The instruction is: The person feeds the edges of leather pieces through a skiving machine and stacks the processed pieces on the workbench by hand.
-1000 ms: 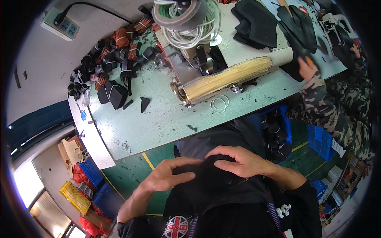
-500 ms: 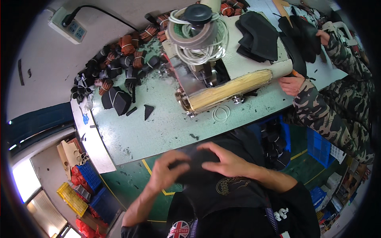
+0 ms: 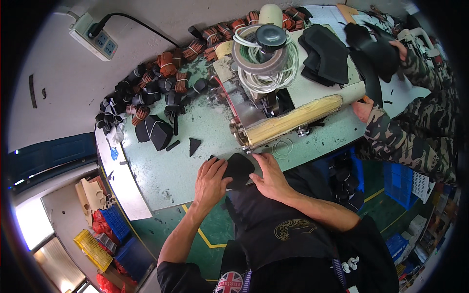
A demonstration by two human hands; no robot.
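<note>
A rounded black flat piece [image 3: 239, 171] lies at the bench's front edge between my hands. My left hand [image 3: 210, 180] holds its left side, the fingers together over a dark edge and the thumb against the piece. On the right side my right hand [image 3: 271, 178] has its thumb at the edge of the piece, with the index finger stretched forward and apart. Beyond that fingertip stands a bench machine [image 3: 293, 119] with a yellow front bar, a dark knob and a coil of white cord on top. Whether several layers make up the piece, I cannot tell.
Black pieces tied in a bundle [image 3: 154, 132] and a small black scrap [image 3: 194, 145] lie to the left. Many tied bundles [image 3: 166, 63] line the wall. White rings [image 3: 282, 147] sit by the machine. A co-worker's camouflage sleeve [image 3: 391, 132] is at right; blue crate [image 3: 396, 183] below.
Both hands have moved forward from over my lap to the bench edge, bringing the black piece with them. The view has shifted slightly, and the co-worker's hands remain at the right.
</note>
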